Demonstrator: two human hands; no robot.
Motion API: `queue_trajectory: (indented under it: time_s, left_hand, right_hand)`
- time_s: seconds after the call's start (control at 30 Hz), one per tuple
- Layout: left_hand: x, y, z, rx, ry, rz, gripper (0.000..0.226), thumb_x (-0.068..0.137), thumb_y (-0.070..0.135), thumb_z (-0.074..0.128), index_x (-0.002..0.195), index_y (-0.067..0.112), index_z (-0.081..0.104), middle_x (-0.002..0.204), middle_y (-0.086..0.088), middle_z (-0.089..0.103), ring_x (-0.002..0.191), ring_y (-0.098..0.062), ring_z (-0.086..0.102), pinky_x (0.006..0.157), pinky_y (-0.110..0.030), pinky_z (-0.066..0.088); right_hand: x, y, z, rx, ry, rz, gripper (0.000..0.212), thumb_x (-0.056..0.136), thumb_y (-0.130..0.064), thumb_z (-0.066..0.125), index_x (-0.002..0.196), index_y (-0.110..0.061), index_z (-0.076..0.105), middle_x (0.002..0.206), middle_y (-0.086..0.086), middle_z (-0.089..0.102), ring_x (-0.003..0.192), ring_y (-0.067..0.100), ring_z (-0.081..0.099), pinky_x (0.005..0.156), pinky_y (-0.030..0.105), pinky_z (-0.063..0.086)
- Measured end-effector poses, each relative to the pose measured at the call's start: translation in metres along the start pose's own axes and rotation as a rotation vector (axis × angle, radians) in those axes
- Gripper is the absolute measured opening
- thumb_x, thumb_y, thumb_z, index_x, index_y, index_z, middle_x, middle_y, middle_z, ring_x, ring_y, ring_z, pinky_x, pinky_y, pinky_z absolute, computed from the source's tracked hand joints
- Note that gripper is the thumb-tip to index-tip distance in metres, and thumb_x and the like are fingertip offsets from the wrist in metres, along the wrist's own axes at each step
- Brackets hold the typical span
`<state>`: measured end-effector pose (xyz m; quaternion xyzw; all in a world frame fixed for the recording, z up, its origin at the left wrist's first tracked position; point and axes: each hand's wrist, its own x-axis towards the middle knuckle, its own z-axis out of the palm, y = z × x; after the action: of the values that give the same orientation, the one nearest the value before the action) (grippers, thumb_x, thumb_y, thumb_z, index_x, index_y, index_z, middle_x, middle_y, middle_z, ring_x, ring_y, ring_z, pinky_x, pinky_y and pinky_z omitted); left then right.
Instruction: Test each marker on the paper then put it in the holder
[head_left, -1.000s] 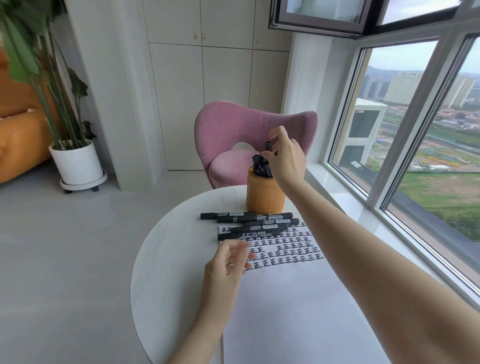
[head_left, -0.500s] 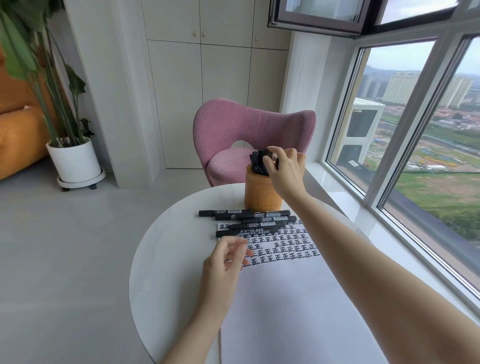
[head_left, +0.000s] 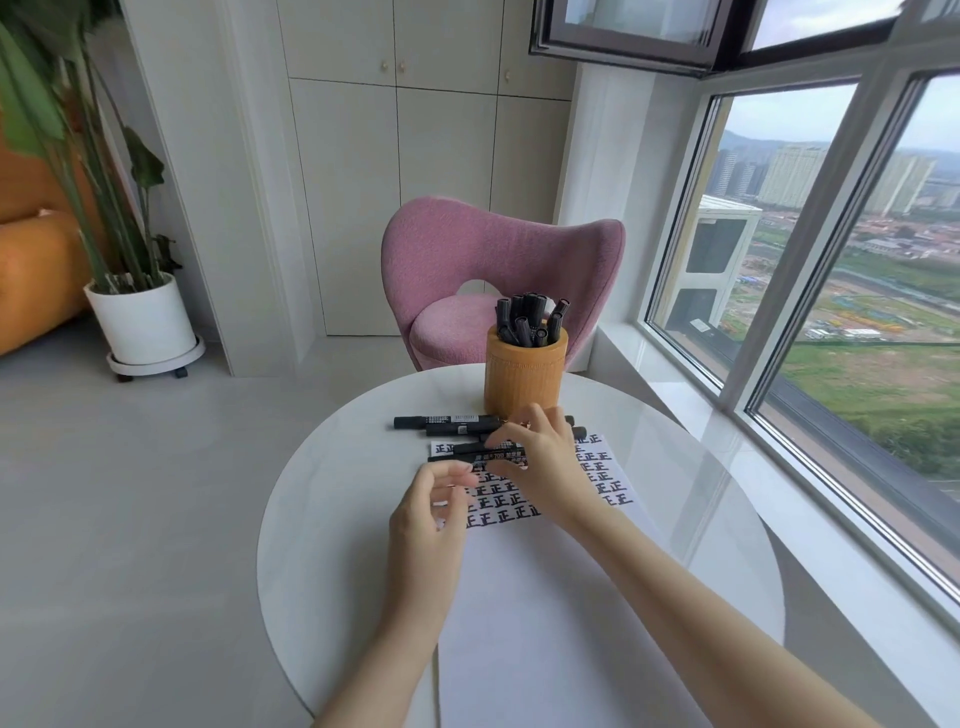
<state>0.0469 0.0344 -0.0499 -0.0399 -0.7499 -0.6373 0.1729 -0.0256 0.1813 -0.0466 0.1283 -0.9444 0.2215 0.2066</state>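
Change noted: half a second before, the right hand (head_left: 545, 462) was at the mouth of the holder (head_left: 524, 374), seating a marker. It had since left the holder and come back toward 6 o'clock, onto the loose markers (head_left: 447, 422). These lay in a row just on the 6 o'clock side of the holder, which stood at 12 o'clock on the table (head_left: 332, 509).

Right hand: fingers curled over the nearest marker (head_left: 483, 457) and touching it. Whether they had closed on it could not be told.

Left hand (head_left: 434, 512): at 8 o'clock of the right, fingers loosely bent, holding nothing, over the paper (head_left: 545, 597).

Stored markers (head_left: 527, 317) stood upright in the holder.

Judgement: one marker finished, next cycle starting. About four appeared to remain. The next move likely needed a firm grip and the cap pulled off.
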Motion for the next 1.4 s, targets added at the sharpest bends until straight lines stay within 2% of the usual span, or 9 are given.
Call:
queue_trajectory:
  time_s: [0.2, 0.33, 0.57, 0.67, 0.73, 0.97, 1.13, 1.3, 1.4]
  left_hand:
    - [0.001, -0.001, 0.000, 0.015, 0.030, 0.031, 0.026, 0.089, -0.001, 0.052, 0.092, 0.023, 0.060, 0.092, 0.013, 0.068, 0.086, 0.001, 0.059, 0.076, -0.020, 0.048]
    - [0.001, -0.003, -0.001, 0.133, 0.100, 0.160, 0.037, 0.083, -0.007, 0.055, 0.099, 0.026, 0.056, 0.105, 0.018, 0.058, 0.098, -0.005, 0.051, 0.088, -0.015, 0.040]
    - [0.011, -0.010, -0.002, 0.539, 0.131, 0.479, 0.047, 0.071, -0.005, 0.070, 0.114, 0.011, 0.061, 0.119, -0.003, 0.061, 0.120, -0.024, 0.049, 0.105, -0.035, 0.031]
    - [0.012, -0.014, -0.007, 0.588, 0.033, 0.462, 0.035, 0.073, 0.011, 0.077, 0.106, 0.014, 0.064, 0.101, 0.002, 0.067, 0.099, -0.022, 0.058, 0.092, -0.031, 0.036]
    - [0.012, -0.014, -0.011, 0.607, -0.022, 0.459, 0.025, 0.074, 0.016, 0.077, 0.096, 0.017, 0.066, 0.090, 0.004, 0.066, 0.089, -0.014, 0.050, 0.079, -0.026, 0.037]
    - [0.009, -0.006, -0.019, 0.703, -0.114, 0.544, 0.016, 0.084, 0.032, 0.062, 0.088, 0.017, 0.061, 0.083, 0.004, 0.062, 0.083, -0.014, 0.050, 0.071, -0.029, 0.037]
    - [0.007, 0.001, -0.038, 0.695, -0.185, 0.503, 0.035, 0.089, 0.048, 0.034, 0.090, 0.021, 0.056, 0.083, 0.009, 0.059, 0.082, -0.012, 0.048, 0.064, -0.025, 0.037]
    - [-0.005, 0.008, -0.045, 0.523, -0.266, 0.341, 0.014, 0.094, 0.034, 0.049, 0.091, 0.022, 0.055, 0.071, 0.008, 0.055, 0.067, -0.015, 0.047, 0.062, -0.032, 0.040]
    - [-0.006, 0.006, -0.053, 0.372, -0.303, 0.219, 0.013, 0.092, 0.037, 0.052, 0.085, 0.028, 0.057, 0.060, -0.002, 0.050, 0.055, -0.015, 0.038, 0.056, -0.028, 0.034]
  right_hand:
    - [-0.001, -0.004, 0.002, -0.119, -0.033, -0.019, 0.023, 0.086, -0.026, 0.068, 0.106, -0.015, 0.065, 0.118, 0.004, 0.049, 0.114, 0.028, 0.036, 0.097, 0.032, 0.026]
    - [-0.007, -0.010, -0.001, -0.066, 0.029, -0.074, 0.020, 0.086, -0.024, 0.068, 0.101, -0.012, 0.064, 0.113, 0.005, 0.054, 0.110, 0.030, 0.039, 0.091, 0.034, 0.027]
    - [-0.033, -0.027, -0.030, 0.179, -0.051, -0.108, 0.012, 0.090, -0.027, 0.064, 0.096, -0.016, 0.063, 0.086, -0.006, 0.059, 0.088, 0.013, 0.049, 0.084, 0.030, 0.033]
    - [-0.040, -0.034, -0.042, 0.334, -0.124, 0.016, 0.007, 0.087, -0.029, 0.068, 0.089, -0.023, 0.065, 0.081, -0.007, 0.066, 0.073, 0.010, 0.058, 0.073, 0.031, 0.047]
    - [-0.043, -0.035, -0.048, 0.415, -0.178, 0.094, 0.006, 0.085, -0.026, 0.071, 0.083, -0.023, 0.066, 0.074, -0.004, 0.068, 0.059, 0.009, 0.056, 0.062, 0.031, 0.049]
    - [-0.049, -0.043, -0.067, 0.928, -0.229, 0.464, 0.023, 0.083, -0.032, 0.073, 0.082, -0.011, 0.063, 0.067, 0.013, 0.066, 0.044, 0.017, 0.047, 0.042, 0.020, 0.031]
    - [-0.057, -0.056, -0.059, 1.239, -0.254, 0.545, 0.030, 0.084, -0.039, 0.066, 0.090, -0.010, 0.065, 0.068, 0.008, 0.063, 0.053, 0.016, 0.051, 0.050, 0.021, 0.030]
    - [-0.058, -0.079, -0.041, 1.200, -0.156, 0.472, 0.033, 0.091, -0.027, 0.064, 0.060, -0.016, 0.057, 0.051, 0.004, 0.052, 0.044, 0.016, 0.041, 0.045, 0.022, 0.026]
    - [-0.055, -0.085, -0.036, 1.150, -0.119, 0.423, 0.029, 0.094, -0.016, 0.058, 0.066, -0.010, 0.053, 0.049, 0.006, 0.052, 0.042, 0.018, 0.039, 0.043, 0.023, 0.029]
